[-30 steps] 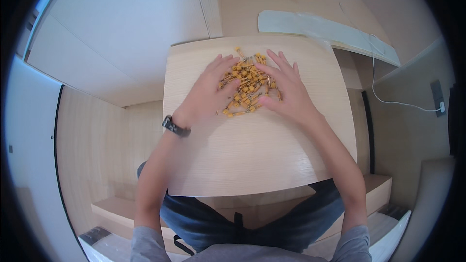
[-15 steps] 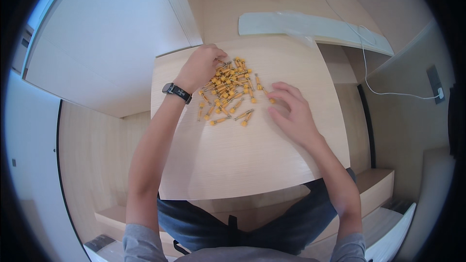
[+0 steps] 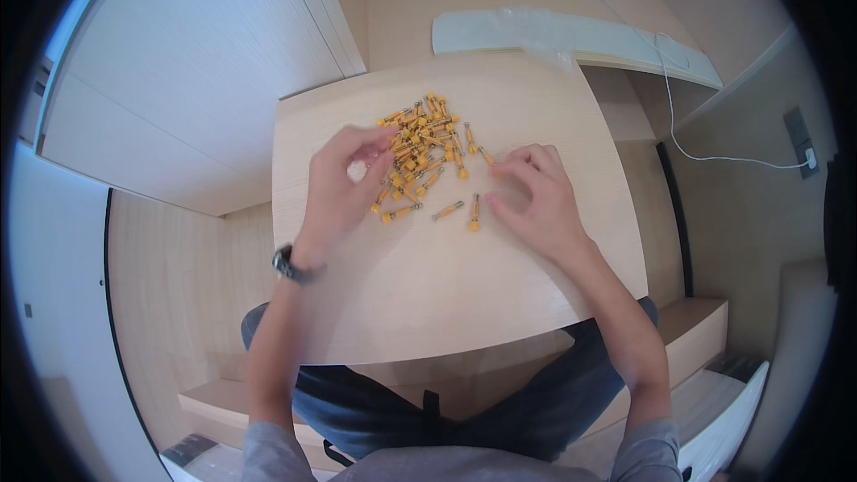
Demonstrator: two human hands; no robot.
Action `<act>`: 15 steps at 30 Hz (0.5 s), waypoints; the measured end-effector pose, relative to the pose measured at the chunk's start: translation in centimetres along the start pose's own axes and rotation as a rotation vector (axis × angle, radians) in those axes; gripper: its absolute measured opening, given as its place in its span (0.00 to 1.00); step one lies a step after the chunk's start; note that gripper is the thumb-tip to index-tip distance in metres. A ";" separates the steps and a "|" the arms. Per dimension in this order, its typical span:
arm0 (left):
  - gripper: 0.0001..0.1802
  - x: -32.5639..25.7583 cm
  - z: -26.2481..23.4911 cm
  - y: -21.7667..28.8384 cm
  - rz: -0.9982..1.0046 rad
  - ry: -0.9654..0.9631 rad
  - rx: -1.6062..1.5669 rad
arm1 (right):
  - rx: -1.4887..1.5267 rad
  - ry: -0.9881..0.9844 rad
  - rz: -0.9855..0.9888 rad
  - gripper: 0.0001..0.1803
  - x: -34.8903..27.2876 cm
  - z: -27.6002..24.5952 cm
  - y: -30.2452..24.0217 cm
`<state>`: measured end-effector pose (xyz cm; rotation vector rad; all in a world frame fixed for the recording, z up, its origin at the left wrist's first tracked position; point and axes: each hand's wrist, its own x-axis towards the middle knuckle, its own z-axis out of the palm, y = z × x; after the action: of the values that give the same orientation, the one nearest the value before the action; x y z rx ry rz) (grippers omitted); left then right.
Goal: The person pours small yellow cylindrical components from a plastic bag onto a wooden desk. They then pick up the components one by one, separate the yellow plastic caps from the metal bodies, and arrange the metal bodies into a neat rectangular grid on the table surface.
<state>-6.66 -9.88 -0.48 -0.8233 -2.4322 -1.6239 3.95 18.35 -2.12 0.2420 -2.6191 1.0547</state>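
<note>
A loose pile of small yellow plastic plugs with metal ends (image 3: 427,138) lies on the pale wooden tabletop (image 3: 446,295). My left hand (image 3: 344,180) curves at the pile's left edge, thumb and fingers apart, fingertips by the plugs and slightly blurred. To the right, my right hand (image 3: 543,205) is bent with its thumb apart from the fingers. Its index fingertip meets or nearly meets the end of one plug (image 3: 486,157); I see no plug lifted. Between the hands, nearer to me, lie a tilted plug (image 3: 448,211) and a lengthwise one (image 3: 475,212).
A white cabinet panel (image 3: 205,71) stands at the table's left. Behind the table is a pale board (image 3: 616,40) with clear plastic film (image 3: 540,31) on it. A white cable (image 3: 678,143) runs to a wall socket (image 3: 801,138) at the right.
My left hand has come back toward me from the pile's far side to its left edge. One loose plug near my right thumb now lies farther right and straighter. The right hand has hardly moved.
</note>
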 end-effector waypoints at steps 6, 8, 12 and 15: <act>0.15 -3.1 0.0 -0.8 0.025 0.022 0.099 | -0.154 -0.147 -0.023 0.28 -1.2 1.0 -2.2; 0.15 -2.8 0.7 -1.6 0.033 0.073 0.035 | -0.276 0.027 -0.209 0.39 -1.0 2.2 -2.9; 0.14 -2.3 0.7 -3.5 0.012 0.125 0.091 | -0.345 -0.164 -0.118 0.62 1.2 4.2 -3.6; 0.11 -2.2 1.1 -4.6 -0.140 0.156 -0.111 | -0.381 -0.229 -0.156 0.68 4.0 5.6 -3.2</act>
<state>-6.83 -11.02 -5.55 -0.5260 -2.3571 -1.8113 -0.13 11.96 -2.53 0.4924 -2.8795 0.4878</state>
